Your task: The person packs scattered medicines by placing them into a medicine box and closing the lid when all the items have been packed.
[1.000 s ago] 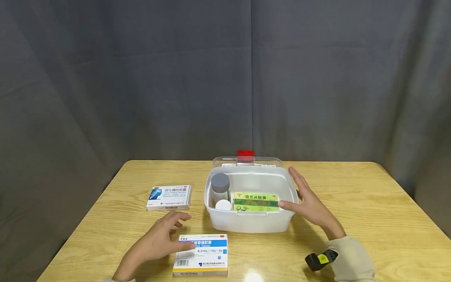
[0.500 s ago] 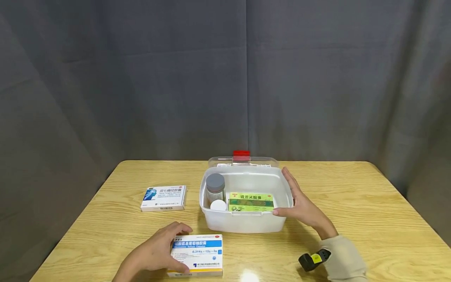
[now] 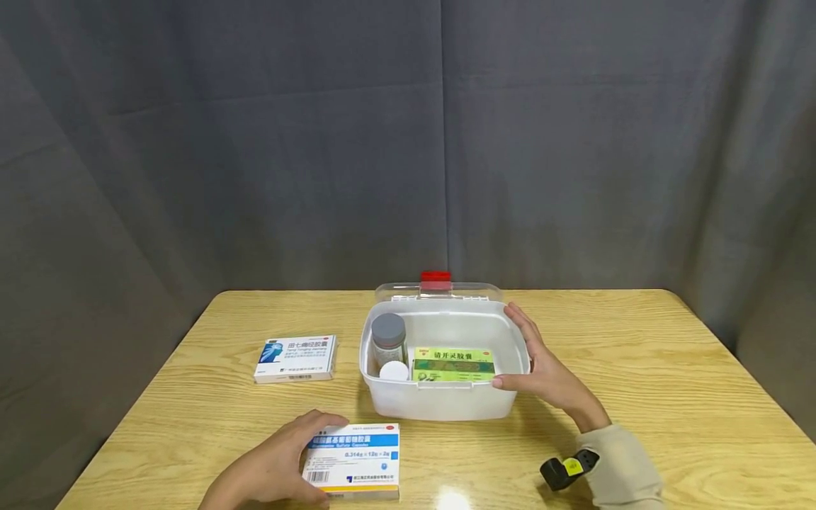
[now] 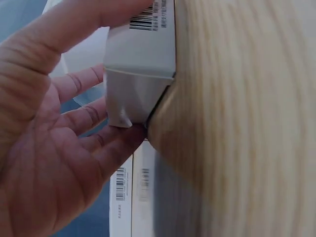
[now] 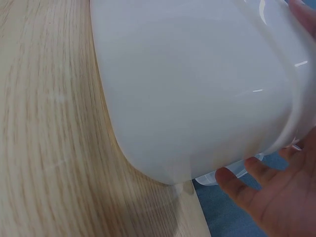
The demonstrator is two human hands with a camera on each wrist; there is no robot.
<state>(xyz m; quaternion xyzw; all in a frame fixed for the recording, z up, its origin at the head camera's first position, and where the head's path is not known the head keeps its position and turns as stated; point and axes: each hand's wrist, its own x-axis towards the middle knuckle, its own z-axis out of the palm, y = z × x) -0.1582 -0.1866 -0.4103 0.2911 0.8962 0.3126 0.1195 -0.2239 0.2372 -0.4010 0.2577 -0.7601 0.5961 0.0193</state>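
Observation:
At the near edge, my left hand [image 3: 275, 460] holds the left end of a white and blue medicine box [image 3: 357, 462] lying flat. In the left wrist view the thumb lies along one side of the carton, and the fingers [image 4: 79, 81] reach behind it. My right hand [image 3: 550, 375] spans the right end of an open white plastic storage box [image 3: 445, 405], thumb at the front rim and fingers along the right side. Inside that box are a grey-capped bottle [image 3: 389, 333], a white-capped container [image 3: 394, 371] and a green medicine box [image 3: 454, 364].
A second white and blue medicine box [image 3: 296, 359] lies left of the storage box on the wooden table [image 3: 637, 382]. Behind the storage box its clear lid with a red latch [image 3: 436, 276] hangs open. A grey curtain [image 3: 319, 156] stands beyond the table.
My left hand has come down from above the near medicine box and taken hold of its left end. The right thumb has settled onto the storage box's front rim. The view has shifted slightly.

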